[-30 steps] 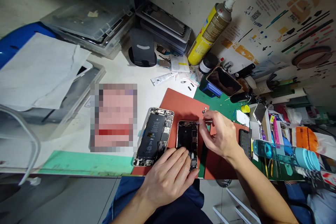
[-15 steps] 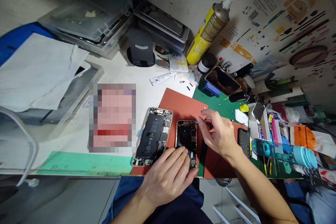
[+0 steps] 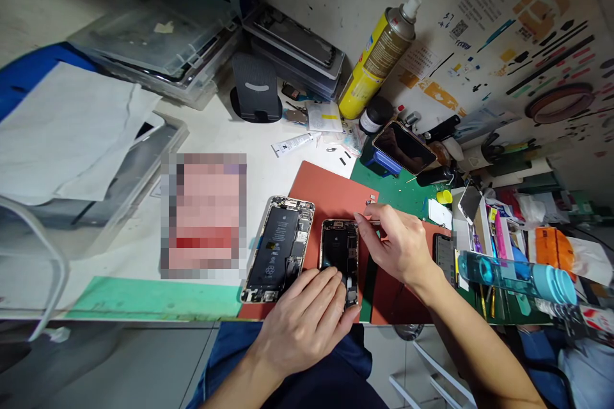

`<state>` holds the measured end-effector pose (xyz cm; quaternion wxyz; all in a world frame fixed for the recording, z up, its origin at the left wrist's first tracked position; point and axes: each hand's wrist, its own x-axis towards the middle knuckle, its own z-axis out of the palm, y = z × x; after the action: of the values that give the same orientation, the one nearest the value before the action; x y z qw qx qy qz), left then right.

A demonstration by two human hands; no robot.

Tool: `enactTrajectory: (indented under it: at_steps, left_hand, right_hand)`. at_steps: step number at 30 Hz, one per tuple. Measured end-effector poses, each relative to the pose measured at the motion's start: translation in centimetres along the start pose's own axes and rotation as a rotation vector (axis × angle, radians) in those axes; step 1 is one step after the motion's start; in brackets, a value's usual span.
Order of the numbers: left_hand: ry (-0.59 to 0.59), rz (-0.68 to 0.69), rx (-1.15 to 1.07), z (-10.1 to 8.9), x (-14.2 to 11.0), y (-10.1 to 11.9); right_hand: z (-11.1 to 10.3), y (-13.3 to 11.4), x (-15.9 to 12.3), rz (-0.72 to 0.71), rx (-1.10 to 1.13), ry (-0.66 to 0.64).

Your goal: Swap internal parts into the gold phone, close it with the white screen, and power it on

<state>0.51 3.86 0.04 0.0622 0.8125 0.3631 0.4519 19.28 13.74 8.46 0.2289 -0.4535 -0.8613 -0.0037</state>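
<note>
While your left hand (image 3: 307, 326) lies over the six-o'clock end of the smaller opened phone (image 3: 334, 248), your right hand (image 3: 396, 243) curls at its one-o'clock corner; whether either grips, you cannot tell.
It sits toward five o'clock from centre; likely light, stiff-framed, fragile inside; best held by its edges.

The small phone (image 3: 344, 249) has a smooth battery (image 3: 332, 245); the red mat (image 3: 330, 185) is matt; bottle (image 3: 501, 273) and box (image 3: 129, 35) are clear plastic (the box hazier), the can (image 3: 377, 61) glossy, the sheet (image 3: 79, 134) creased paper.
</note>
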Motion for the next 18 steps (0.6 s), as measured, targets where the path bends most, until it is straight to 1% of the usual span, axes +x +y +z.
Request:
enactTrajectory:
  at_steps: [4,10,18]
  left_hand:
    - [-0.004,-0.001,-0.001,0.00,-0.04,-0.11]
    - [-0.010,0.003,-0.002,0.07,-0.08,-0.08]
    - [-0.012,0.004,-0.002,-0.03,-0.15,-0.09]
  right_hand:
    - [-0.10,-0.10,-0.03,0.055,0.031,-0.029]
    - [0.08,0.01,-0.02,0.032,0.028,-0.035]
    - [0.23,-0.18,0.23,0.050,-0.017,-0.031]
